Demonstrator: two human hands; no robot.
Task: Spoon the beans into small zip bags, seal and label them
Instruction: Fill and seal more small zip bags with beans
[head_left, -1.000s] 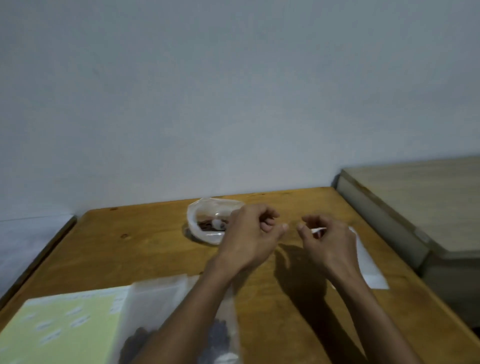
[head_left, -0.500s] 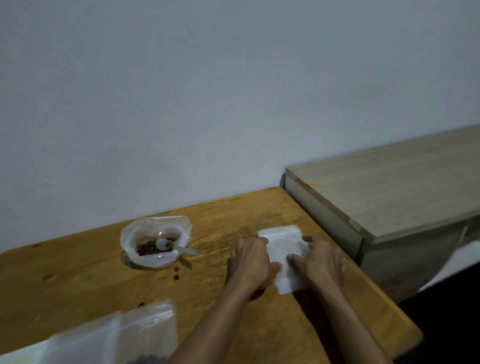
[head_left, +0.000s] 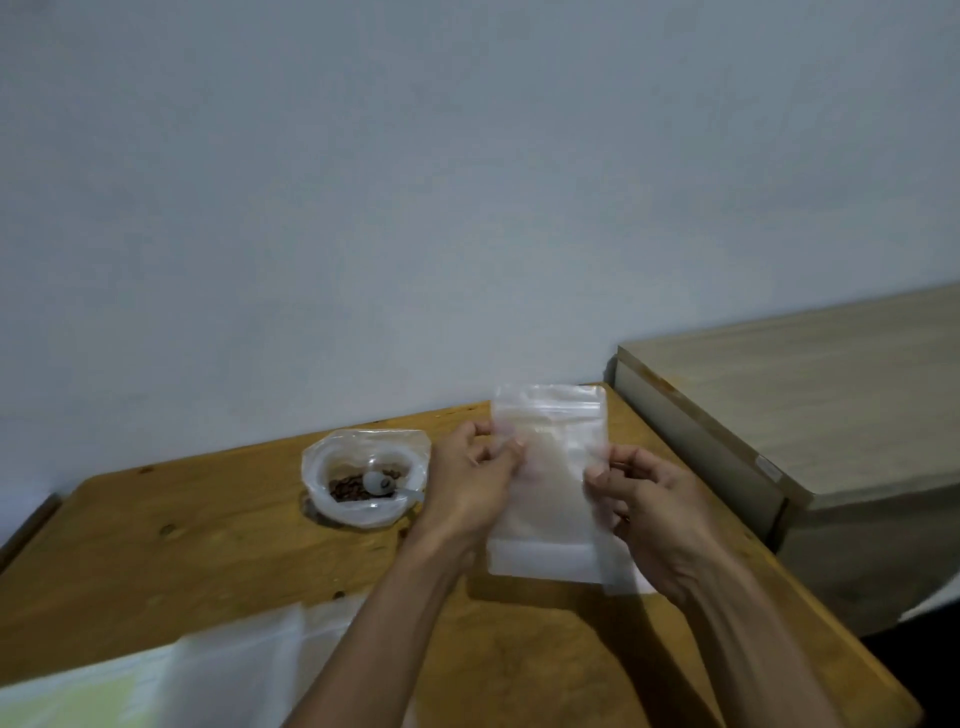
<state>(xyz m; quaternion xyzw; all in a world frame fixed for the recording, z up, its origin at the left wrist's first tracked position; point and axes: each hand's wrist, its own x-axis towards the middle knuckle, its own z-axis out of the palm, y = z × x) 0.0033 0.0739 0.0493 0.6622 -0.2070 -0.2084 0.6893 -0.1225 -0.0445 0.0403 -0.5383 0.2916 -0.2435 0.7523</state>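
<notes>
Wooden tabletop (head_left: 218, 561) fills the lower frame, and nearest, at about 7 o'clock, lie a pale green label sheet (head_left: 78, 696) and blurred clear plastic bags (head_left: 244, 660). Just above centre, both hands hold one empty zip bag (head_left: 550, 499) upright off the table: the left hand (head_left: 467, 488) pinches its left edge near the zip, the right hand (head_left: 654, 514) grips its right edge. Its mouth looks shut, though blur hides the seal. At 10 o'clock of the hands, close by, sits an open plastic bag of beans (head_left: 366, 480) with a white spoon (head_left: 382, 486) inside. Likely risks: the slick film slips while being pried open, or the left wrist nudges the bean bag and spills it. Farther off at 2 o'clock stands a pale wooden cabinet (head_left: 810, 395) against the bare grey wall (head_left: 415, 182).
</notes>
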